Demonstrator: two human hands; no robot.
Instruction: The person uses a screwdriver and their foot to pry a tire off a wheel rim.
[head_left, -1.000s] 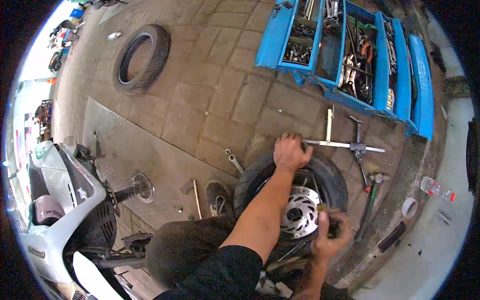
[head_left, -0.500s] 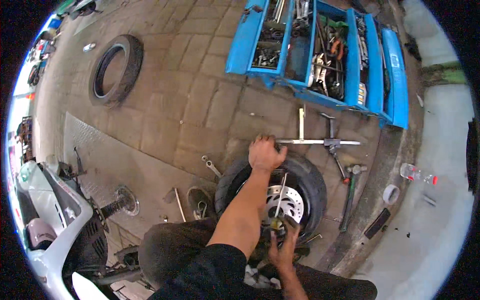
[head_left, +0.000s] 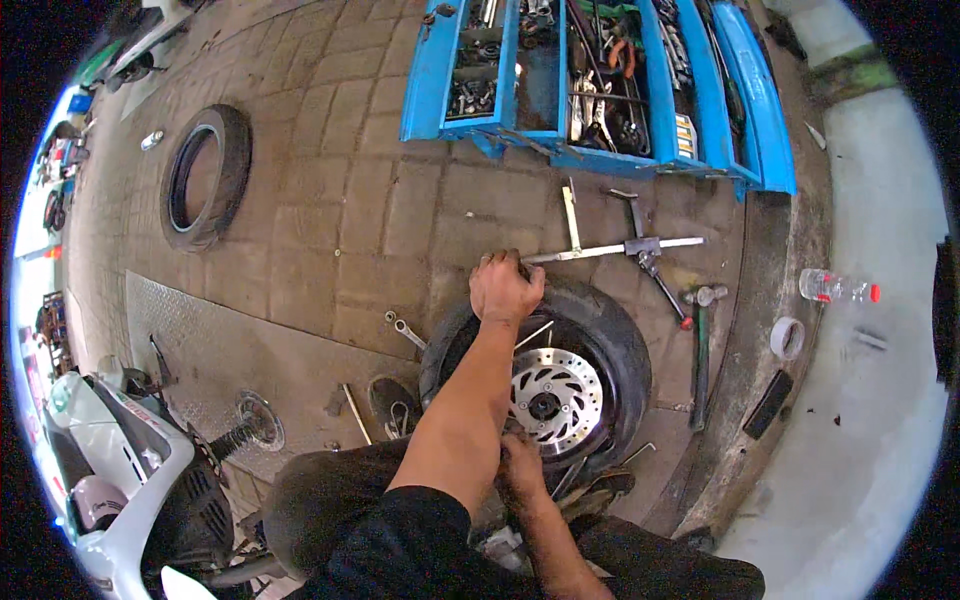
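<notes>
A wheel with a black tyre (head_left: 627, 350) and a drilled silver brake disc (head_left: 590, 405) lies flat before my knees. My left hand (head_left: 503, 288) is closed over the tyre's far left edge, fingers curled downward. Close to the near left side of the disc is my right hand (head_left: 522, 465), its fingers bent and partly hidden behind my left forearm; what they hold is hidden. A thin metal rod (head_left: 535, 335) shows over the wheel beyond the disc, its lower end behind that forearm. Another metal bar (head_left: 569, 480) lies at the near rim.
A blue toolbox (head_left: 605, 160) full of tools stands open at the far side. A silver bar tool (head_left: 640, 246), a hammer (head_left: 702, 350) and a tape roll (head_left: 787, 338) lie rightward. Spanners (head_left: 408, 332), a loose tyre (head_left: 205, 178) and a motorbike (head_left: 150, 460) are leftward.
My right hand has moved left and nearer to me from the wheel's hub, with the yellow-handled screwdriver no longer plainly visible. My left hand stays on the tyre. The view has shifted slightly.
</notes>
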